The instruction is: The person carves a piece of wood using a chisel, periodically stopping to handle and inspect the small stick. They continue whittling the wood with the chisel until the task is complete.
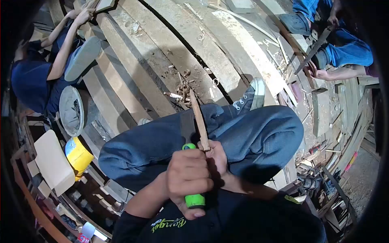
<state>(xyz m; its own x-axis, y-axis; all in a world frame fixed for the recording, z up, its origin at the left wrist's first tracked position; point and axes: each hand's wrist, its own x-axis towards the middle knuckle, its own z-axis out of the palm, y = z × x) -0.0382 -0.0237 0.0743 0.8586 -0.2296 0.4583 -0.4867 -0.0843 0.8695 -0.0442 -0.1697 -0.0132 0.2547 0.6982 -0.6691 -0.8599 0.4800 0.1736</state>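
Observation:
My left hand (pixel 188 176) is wrapped round the bright green handle (pixel 195 200) of a tool, held over my lap. A dark flat strip (pixel 187 125) lies beyond the handle's far end, perhaps its blade; against the dark jeans I cannot be sure. Just right of it, my right hand (pixel 219 158) grips the near end of a slim, tapered wooden stick (pixel 198 119). The stick points away from me between my crossed legs. Its far tip is close to a small heap of wood shavings (pixel 185 90) on the planks.
Wooden planks (pixel 162 56) cover the floor, with a dark gap between them. A bucket (pixel 72 111) and yellow container (pixel 79 158) stand left. One person (pixel 44 81) sits at upper left; another (pixel 348 50), upper right, holds a long saw-like blade (pixel 314 50).

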